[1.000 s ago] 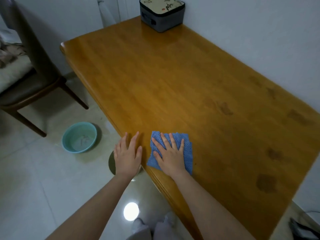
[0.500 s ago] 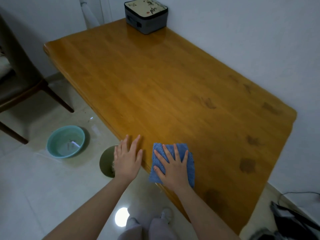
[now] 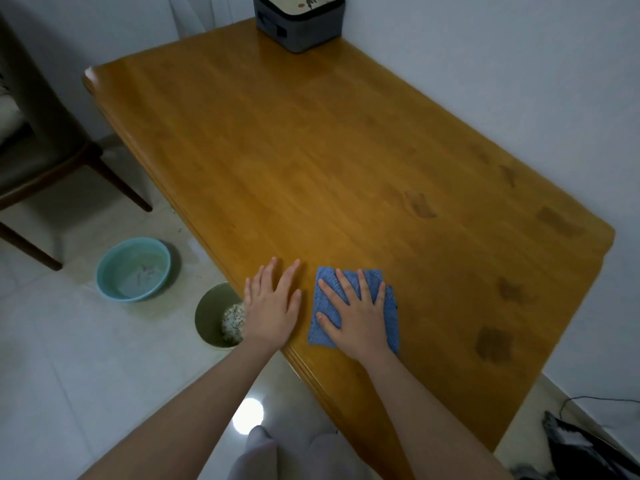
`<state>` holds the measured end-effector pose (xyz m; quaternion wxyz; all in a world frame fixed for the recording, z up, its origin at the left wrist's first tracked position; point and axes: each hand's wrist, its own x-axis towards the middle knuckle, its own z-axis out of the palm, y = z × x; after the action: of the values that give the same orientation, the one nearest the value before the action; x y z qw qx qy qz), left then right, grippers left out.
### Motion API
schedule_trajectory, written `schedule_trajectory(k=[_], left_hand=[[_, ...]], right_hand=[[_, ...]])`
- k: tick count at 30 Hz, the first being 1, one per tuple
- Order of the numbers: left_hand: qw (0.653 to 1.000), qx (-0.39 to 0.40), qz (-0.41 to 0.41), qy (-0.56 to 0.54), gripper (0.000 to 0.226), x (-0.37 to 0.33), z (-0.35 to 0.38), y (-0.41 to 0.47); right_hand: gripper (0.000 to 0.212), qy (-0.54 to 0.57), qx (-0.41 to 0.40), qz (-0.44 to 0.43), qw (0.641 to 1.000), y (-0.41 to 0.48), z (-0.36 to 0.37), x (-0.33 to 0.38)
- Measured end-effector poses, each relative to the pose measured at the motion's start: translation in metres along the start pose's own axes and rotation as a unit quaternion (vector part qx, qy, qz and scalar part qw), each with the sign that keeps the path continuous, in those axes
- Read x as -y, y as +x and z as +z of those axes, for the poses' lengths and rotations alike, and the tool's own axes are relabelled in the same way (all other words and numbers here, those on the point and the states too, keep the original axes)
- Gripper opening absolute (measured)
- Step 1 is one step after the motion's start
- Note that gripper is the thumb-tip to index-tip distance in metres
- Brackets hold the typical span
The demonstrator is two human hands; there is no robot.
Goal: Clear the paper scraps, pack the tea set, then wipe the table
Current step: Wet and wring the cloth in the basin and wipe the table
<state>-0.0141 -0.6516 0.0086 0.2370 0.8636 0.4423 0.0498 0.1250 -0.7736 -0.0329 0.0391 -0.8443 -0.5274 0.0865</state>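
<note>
The wooden worktop [image 3: 311, 150] runs lengthwise away toward the grey tea-set case [image 3: 299, 20] at its far end. Near the front edge the blue cloth [image 3: 325, 277] lies flat under the right hand [image 3: 360, 317], fingers spread, pressing; dark patches [image 3: 493, 344], possibly damp, lie to its right. The left hand [image 3: 272, 306] rests flat just beside, holding nothing. On the floor: 1 basin [image 3: 133, 268], 1 bin [image 3: 211, 317].

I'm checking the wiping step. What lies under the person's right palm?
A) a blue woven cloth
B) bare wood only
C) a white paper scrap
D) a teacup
A: the right hand presses straight, spread fingers flat on the blue woven cloth, near the brown wooden table's front edge.
</note>
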Motion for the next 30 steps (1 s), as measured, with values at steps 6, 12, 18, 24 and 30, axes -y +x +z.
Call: schedule_trajectory(k=[6, 12, 18, 24, 30], left_hand=[[0.999, -0.012, -0.026, 0.014, 0.052, -0.012, 0.017, 0.003], [0.995, -0.042, -0.094, 0.004, 0.054, -0.017, 0.027, -0.008], [0.989, -0.08, -0.122, -0.009, 0.054, -0.035, 0.028, -0.026], [0.988, -0.095, -0.116, -0.019, 0.052, -0.05, 0.035, -0.047], [0.987, -0.104, -0.114, -0.031, 0.05, -0.058, 0.033, -0.069]], right_hand=[[0.062, -0.01, 0.018, -0.027, 0.999, 0.038, -0.013, -0.054], [0.063, -0.017, 0.031, -0.039, 0.999, 0.075, -0.022, -0.083], [0.062, -0.006, 0.054, -0.045, 0.997, 0.051, -0.024, -0.06], [0.064, -0.009, 0.041, -0.116, 0.992, -0.01, -0.006, -0.026], [0.068, -0.007, 0.034, -0.152, 0.988, -0.059, 0.002, -0.006]])
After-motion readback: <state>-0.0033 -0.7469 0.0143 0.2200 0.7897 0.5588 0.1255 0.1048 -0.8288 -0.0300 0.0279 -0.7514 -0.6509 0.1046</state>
